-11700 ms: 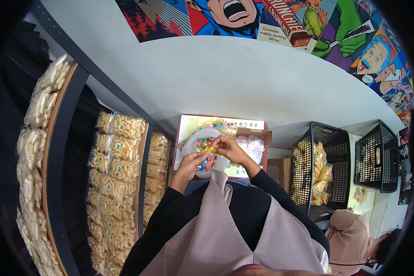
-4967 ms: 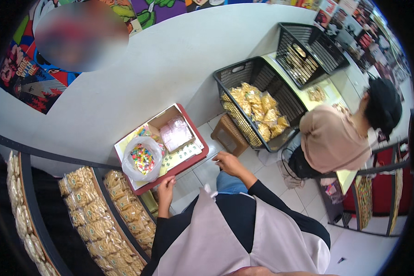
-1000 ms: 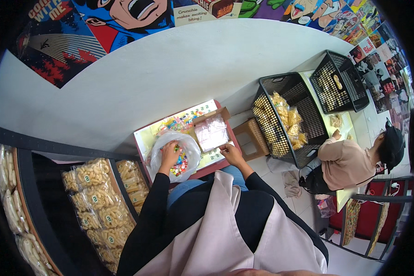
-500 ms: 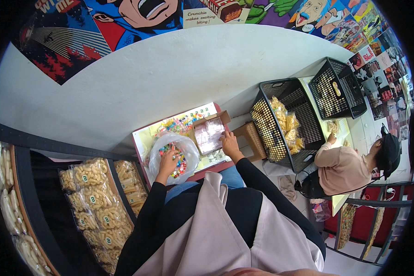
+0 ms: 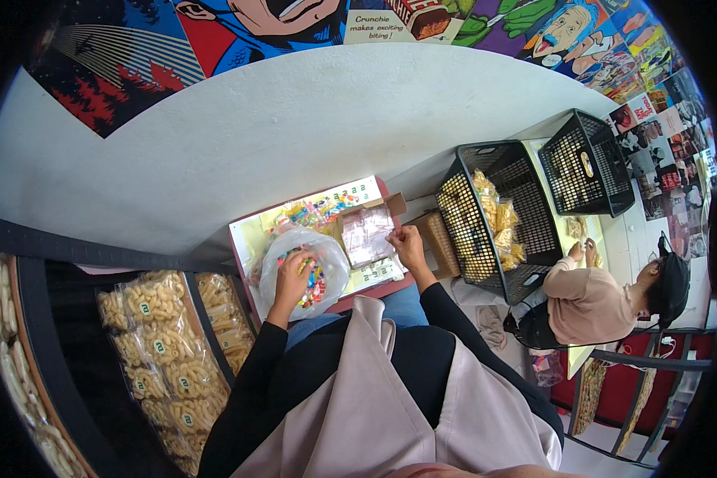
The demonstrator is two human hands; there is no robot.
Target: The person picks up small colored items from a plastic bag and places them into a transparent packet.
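Note:
My left hand (image 5: 293, 276) is inside a white plastic bag (image 5: 333, 280), fingers curled over small, brightly wrapped candies (image 5: 314, 288). The fingertips are partly hidden there. Beside the bag is an open cardboard box (image 5: 397, 204) filled with clear, pinkish plastic packets (image 5: 366, 233). At the box's right edge, the thumb and fingers of my right hand (image 5: 408, 245) pinch what looks like the edge of one clear packet. More wrapped candies (image 5: 315, 210) are scattered behind the bag on a small table (image 5: 243, 239) with a dark red rim, near printed labels (image 5: 374, 273).
A brown stool (image 5: 438, 243) stands right of the table. Beyond it, a black crate (image 5: 538, 227) holds bagged snacks, and another crate (image 5: 589, 163) sits farther back. A co-worker (image 5: 589, 295) works at the right. Packaged snacks (image 5: 171, 342) fill a rack at my left.
My left fingers have curled in among the candies. My right hand has shifted slightly right and pinched at the box edge. The co-worker's hands have come together.

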